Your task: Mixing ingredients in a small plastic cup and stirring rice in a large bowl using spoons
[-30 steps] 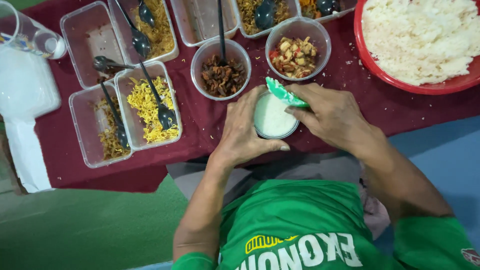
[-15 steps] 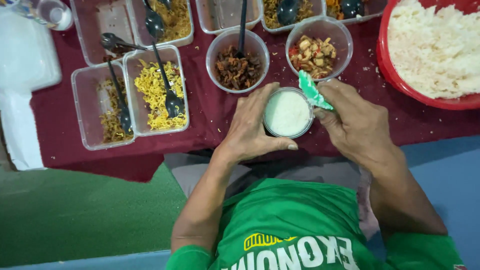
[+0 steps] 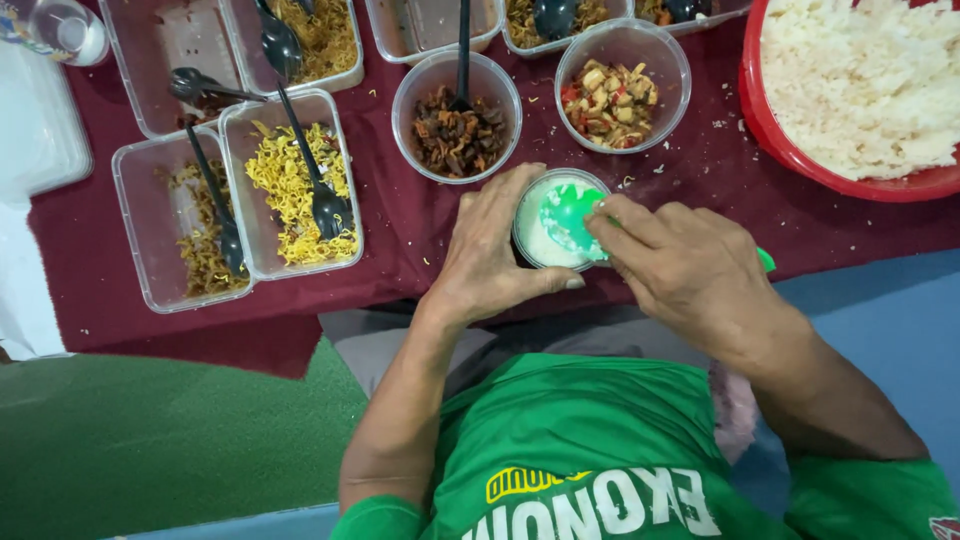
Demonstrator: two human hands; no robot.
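At the near edge of the table (image 3: 420, 225), which is covered in a dark red cloth, the left hand (image 3: 490, 255) wraps around a small round cup (image 3: 535, 240) filled with white rice, its fingers curled against the cup's left side and the thumb lying along the near rim. The right hand (image 3: 685, 270) holds a green spoon (image 3: 570, 215), fingers closed on the handle, with the spoon's bowl pressed flat on the rice inside the cup; the tip of the handle pokes out beyond the back of the hand. Just behind the cup stand two clear round tubs: one with dark brown fried bits (image 3: 456, 130) and a black spoon standing in it, and one to its right with diced pieces in red and tan (image 3: 620, 95). At the far right corner sits a large red basin (image 3: 765, 120) heaped with white rice. Toward the left edge lie two rectangular clear boxes side by side, the nearer one to the cup holding yellow noodles (image 3: 290, 185), the other brownish noodles (image 3: 180, 225), each with a black spoon lying in it. More boxes line the far edge, partly cut off. The person wears a green shirt (image 3: 590, 440).
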